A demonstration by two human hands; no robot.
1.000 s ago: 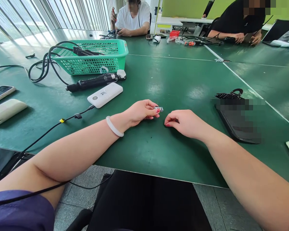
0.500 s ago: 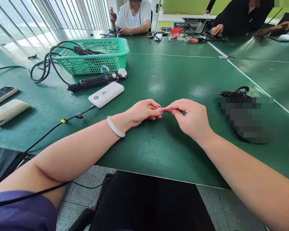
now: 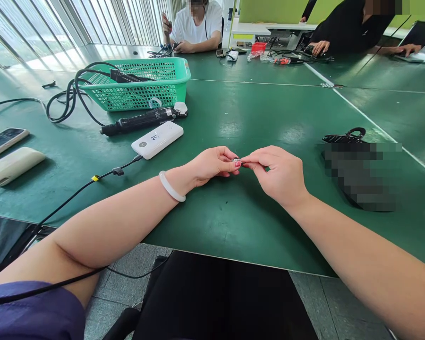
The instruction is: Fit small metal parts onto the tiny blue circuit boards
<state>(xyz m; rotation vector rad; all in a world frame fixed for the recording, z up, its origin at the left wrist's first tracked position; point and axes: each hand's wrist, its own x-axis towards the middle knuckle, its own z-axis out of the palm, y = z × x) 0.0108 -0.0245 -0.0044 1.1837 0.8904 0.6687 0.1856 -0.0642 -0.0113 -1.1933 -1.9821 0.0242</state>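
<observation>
Over the green table (image 3: pixel 212 226), my left hand (image 3: pixel 214 165) pinches a small shiny metallic piece (image 3: pixel 236 160) between thumb and fingers. My right hand (image 3: pixel 278 172) meets it from the other side, thumb and forefinger closed at the right end of the piece. Fingers cover most of the piece, and its kind is too small to make out. A white power bank (image 3: pixel 157 140) with a black cable lies to the left of my hands. Beyond it rests a black cylindrical tool (image 3: pixel 141 121) with a cord.
A green plastic basket (image 3: pixel 141 94) holding black cables stands at the back left. Two phone-sized objects, one a pale case (image 3: pixel 12 166), lie at the far left. A black pouch (image 3: pixel 357 174), partly pixelated, is on the right. Two people sit across the table.
My hands stay together, with the right fingertips slightly closer to the left ones. Less of the metallic piece shows between them. At the back right, a co-worker's arm has moved lower.
</observation>
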